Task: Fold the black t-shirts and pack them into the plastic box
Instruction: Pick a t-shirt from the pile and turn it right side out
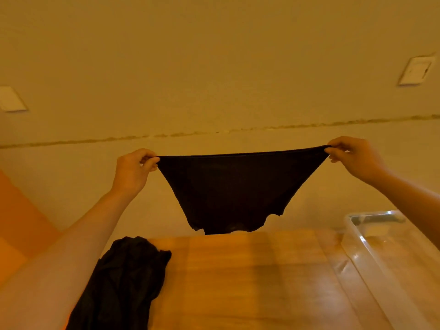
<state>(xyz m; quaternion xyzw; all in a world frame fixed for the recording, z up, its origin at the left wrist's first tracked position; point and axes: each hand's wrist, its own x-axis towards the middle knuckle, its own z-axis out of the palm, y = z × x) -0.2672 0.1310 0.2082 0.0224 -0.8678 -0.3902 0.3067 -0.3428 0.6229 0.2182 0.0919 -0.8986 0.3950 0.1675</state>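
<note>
Hanging in the air above the wooden tabletop [250,282], a black t-shirt [238,186] stretches taut between both hands: left hand [132,172] and right hand [354,158] each pinch a top corner. A crumpled black heap [123,282] lies front-left; a clear plastic box [381,258] sits at the right edge.

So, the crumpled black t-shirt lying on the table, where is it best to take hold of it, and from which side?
Probably from above, at the upper end of the crumpled black t-shirt, nearest the table's middle. The bunched folds stand up there, so fingers could pinch them; its lower end runs out of view. Both hands are busy: left hand and right hand pinch the held-up t-shirt.
</note>
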